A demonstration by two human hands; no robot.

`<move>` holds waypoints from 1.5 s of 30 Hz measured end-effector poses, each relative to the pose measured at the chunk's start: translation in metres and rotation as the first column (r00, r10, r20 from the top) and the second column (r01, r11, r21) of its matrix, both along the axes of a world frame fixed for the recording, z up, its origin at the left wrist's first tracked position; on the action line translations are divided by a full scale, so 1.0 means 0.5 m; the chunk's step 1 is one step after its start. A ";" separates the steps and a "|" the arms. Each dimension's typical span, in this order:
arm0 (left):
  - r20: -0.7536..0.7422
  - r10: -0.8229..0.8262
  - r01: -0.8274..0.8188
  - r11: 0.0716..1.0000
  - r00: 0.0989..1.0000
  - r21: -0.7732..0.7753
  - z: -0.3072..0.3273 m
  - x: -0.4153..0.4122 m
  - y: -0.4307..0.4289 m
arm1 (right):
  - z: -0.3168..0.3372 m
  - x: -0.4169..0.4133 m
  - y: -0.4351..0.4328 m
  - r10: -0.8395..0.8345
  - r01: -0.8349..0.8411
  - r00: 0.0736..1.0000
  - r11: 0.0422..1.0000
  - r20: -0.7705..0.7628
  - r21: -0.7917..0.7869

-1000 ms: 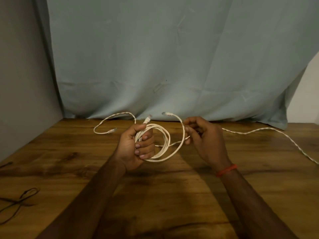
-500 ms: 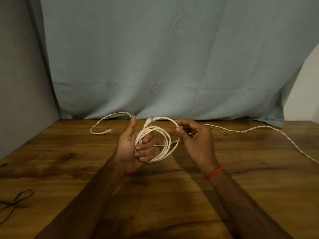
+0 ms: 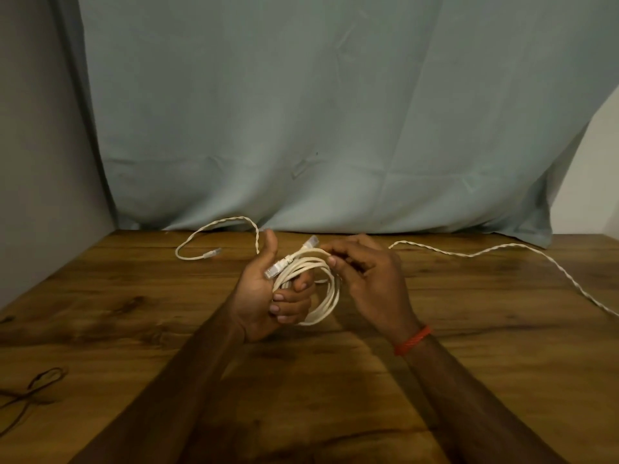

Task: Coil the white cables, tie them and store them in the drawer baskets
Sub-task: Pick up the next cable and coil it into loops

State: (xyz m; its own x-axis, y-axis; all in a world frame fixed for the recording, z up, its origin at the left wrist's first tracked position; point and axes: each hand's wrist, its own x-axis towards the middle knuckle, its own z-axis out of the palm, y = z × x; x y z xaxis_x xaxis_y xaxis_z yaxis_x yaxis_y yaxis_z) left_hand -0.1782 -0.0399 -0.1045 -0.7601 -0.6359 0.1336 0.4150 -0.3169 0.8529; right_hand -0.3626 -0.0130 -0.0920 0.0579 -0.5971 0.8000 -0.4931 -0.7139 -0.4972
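Here, a coiled white cable [image 3: 333,296] is held just above the wooden table [image 3: 485,380], near its middle and in front of the person. The coil, made up of several loops, is gripped by the left hand [image 3: 261,296], whose fingers are curled through the loops while the thumb is raised upright. A 1st plug [image 3: 275,267] of this cable is laid against the left palm, and a 2nd plug [image 3: 311,243] is seen sticking up above the top of the coil. The uppermost strand is pinched between the thumb and forefinger of the right hand [image 3: 371,283], just beside the 2nd plug; the other fingers of that hand are loosely bent. A red thread band [image 3: 412,339] is worn on the right wrist. A twisted white cable [image 3: 495,251] is laid loose on the table: 1 stretch runs from behind the right hand to the right edge of the view, and another is looped at the far left behind the left thumb, ended by a loose plug [image 3: 212,253] resting on the wood. Whether the 2 stretches are joined cannot be told, since the part between is hidden by the hands. A thin black cord [image 3: 33,385] is seen at the table's left edge. A pale blue-green cloth [image 3: 335,128] is hung behind the table, with a grey wall [image 3: 37,145] at the left.
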 end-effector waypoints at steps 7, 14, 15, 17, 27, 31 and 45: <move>0.040 -0.150 0.151 0.988 0.988 -0.015 0.004 0.007 0.002 | 0.009 -0.020 0.001 -0.002 -0.008 0.988 0.998 -0.154 -0.062; 0.004 -0.241 0.241 0.970 0.970 0.033 0.001 0.007 0.008 | 0.015 -0.019 0.009 0.190 -0.163 0.938 0.980 -0.290 0.117; 0.008 -0.248 0.247 0.968 0.969 0.032 0.000 0.009 0.008 | 0.014 -0.021 0.007 0.204 -0.160 0.916 0.975 -0.346 0.151; 0.013 -0.266 0.265 0.964 0.964 0.034 0.001 0.013 0.008 | 0.012 -0.027 0.005 0.226 -0.139 0.874 0.965 -0.431 0.224; 0.065 -0.146 0.145 0.989 0.987 0.016 0.002 0.010 0.004 | -0.007 -0.018 -0.004 0.110 -0.029 0.865 0.985 -0.490 0.170; 0.116 -0.027 0.025 1.000 0.993 0.013 0.008 0.006 0.010 | -0.015 -0.006 -0.002 0.139 -0.059 0.917 0.974 -0.374 0.218; 0.163 0.239 -0.221 0.968 0.957 -0.119 0.003 -0.017 0.012 | -0.011 -0.024 -0.007 0.048 0.021 0.886 0.990 -0.461 0.143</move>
State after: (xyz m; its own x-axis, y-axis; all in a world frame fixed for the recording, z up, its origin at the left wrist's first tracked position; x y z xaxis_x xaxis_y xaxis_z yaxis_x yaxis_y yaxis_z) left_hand -0.1869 -0.0339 -0.1027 -0.6118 -0.7867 0.0828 0.3086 -0.1410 0.9407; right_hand -0.3746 -0.0165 -0.0973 0.4090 -0.6971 0.5888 -0.6822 -0.6622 -0.3100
